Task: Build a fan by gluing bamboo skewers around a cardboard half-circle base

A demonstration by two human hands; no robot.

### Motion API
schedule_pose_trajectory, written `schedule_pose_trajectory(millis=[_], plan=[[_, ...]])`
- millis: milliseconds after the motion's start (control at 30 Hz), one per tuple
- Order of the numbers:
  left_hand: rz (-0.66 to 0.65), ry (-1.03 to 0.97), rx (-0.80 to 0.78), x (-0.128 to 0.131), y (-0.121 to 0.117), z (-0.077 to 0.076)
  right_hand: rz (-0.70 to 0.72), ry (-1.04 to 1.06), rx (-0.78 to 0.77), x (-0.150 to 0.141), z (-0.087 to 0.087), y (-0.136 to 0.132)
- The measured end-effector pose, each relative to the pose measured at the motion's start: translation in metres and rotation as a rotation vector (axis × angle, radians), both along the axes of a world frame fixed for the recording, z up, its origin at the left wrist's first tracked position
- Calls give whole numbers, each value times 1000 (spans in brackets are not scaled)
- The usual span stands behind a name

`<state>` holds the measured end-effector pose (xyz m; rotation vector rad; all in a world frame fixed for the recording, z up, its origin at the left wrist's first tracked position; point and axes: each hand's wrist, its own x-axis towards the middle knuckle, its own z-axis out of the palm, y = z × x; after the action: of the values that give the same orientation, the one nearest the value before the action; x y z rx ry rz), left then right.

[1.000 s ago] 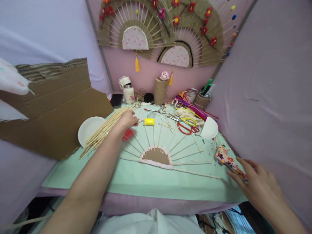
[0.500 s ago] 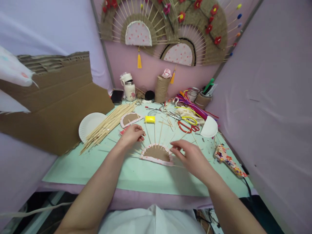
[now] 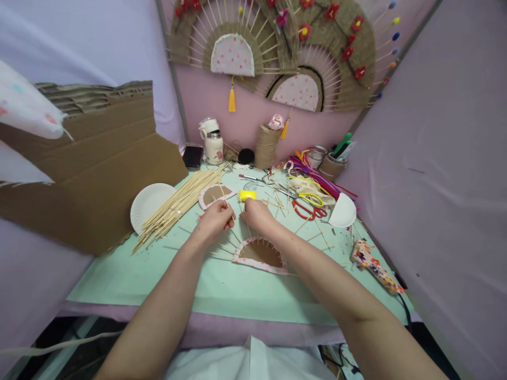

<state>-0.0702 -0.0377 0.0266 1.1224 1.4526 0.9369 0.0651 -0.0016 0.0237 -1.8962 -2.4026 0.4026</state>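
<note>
The left hand [image 3: 217,217] and right hand [image 3: 257,214] are hovering near the yellow packet [image 3: 247,196], fingers curled in, though I can't tell whether either is gripping any thin sticks [image 3: 222,257], while the cardboard fan [image 3: 260,253] is lying nearer the person on the green tabletop [image 3: 222,295].

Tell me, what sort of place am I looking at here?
Likely a small craft corner: decorated fans hang on the pink wall, and a bundle of sticks and a stick-fringed cardboard half-circle lie on the table.
</note>
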Motion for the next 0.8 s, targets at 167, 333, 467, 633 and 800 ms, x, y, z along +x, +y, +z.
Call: schedule_pose_trajectory(millis=[167, 333, 467, 633, 800], plan=[[-15, -44, 25, -3, 1, -6, 0, -10, 14, 0, -2, -1], [-24, 19, 1, -2, 1, 0, 0, -3, 19, 1, -3, -2], [-28, 112, -20, -4, 6, 13, 3, 4, 23, 2, -4, -3], [-135, 532, 32, -10, 29, 26, 7, 11, 37, 1, -5, -3], [-201, 671, 20, 1, 53, 18, -4, 14, 50, 1, -8, -2]])
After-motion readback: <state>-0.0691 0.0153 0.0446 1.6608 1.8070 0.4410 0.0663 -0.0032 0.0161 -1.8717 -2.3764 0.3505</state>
